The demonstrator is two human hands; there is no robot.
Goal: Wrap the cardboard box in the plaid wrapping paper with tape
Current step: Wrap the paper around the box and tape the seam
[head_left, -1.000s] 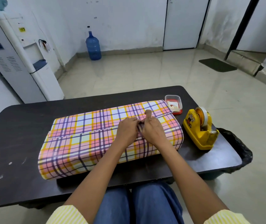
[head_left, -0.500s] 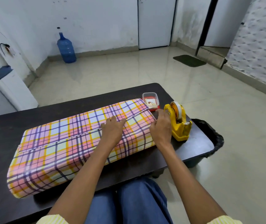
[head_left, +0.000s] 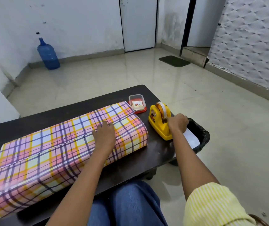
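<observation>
The box covered in plaid wrapping paper (head_left: 52,154) lies lengthwise across the dark table (head_left: 156,154); no bare cardboard shows. My left hand (head_left: 104,136) lies flat on its top near the right end, over the paper's overlapping seam. A yellow tape dispenser (head_left: 159,123) with a roll of tape stands to the right of the box. My right hand (head_left: 177,123) is at the dispenser's front end with fingers curled down; what they grip is hidden behind the hand.
A small clear container with a red lid (head_left: 137,104) sits behind the box's right end. A bin with a black liner (head_left: 199,136) stands off the table's right edge. A blue water jug (head_left: 48,54) stands on the floor by the far wall.
My right hand left the box's top and moved right to the tape dispenser. My left hand stayed pressing on the seam. The view swung to the right.
</observation>
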